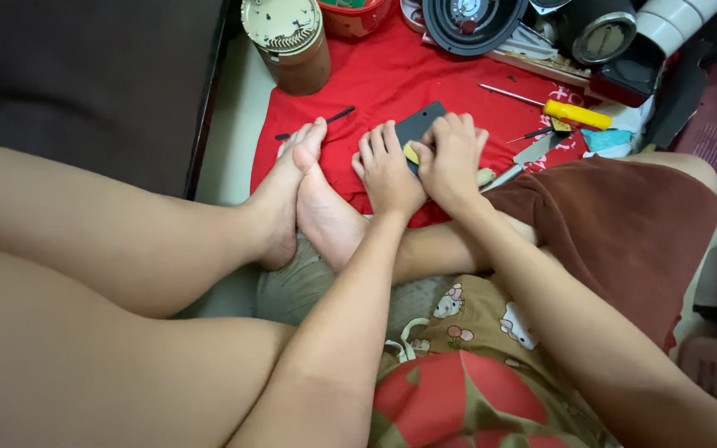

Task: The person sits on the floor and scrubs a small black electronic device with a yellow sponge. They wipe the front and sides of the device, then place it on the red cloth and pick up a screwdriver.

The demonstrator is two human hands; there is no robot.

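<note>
Posture: person seated on the floor, legs folded, bare feet (304, 195) resting at the near edge of a red cloth (392, 79); both forearms reach forward over the lap.
Left hand: left hand (387, 170) lies palm down, fingers spread and flat, pressing the near left part of a dark flat panel (419, 126) onto the cloth. Not curled round anything; it pins rather than grasps.
Right hand: right hand (451, 153) is closed, fingers curled tight over the panel's right side, just beside the left hand and touching it. A small yellow piece (411, 153) shows between the two hands; whether the right hand grips it or only bears on it cannot be told.
Work piece: the panel sits flat on the cloth, its far corner showing past the knuckles, the rest hidden under the hands.
Method note (judgement): keep the flat hand's weight straight down so the panel does not slide on the cloth; work the yellow piece with short, controlled force, fingers clear of its edge.
Near tools: a yellow-handled screwdriver (570, 112) lies to the right, a thin black strip (317, 123) by the toes.
Far: a round brown canister (290, 41) and a black round housing (475, 21) stand at the cloth's far edge.
</note>
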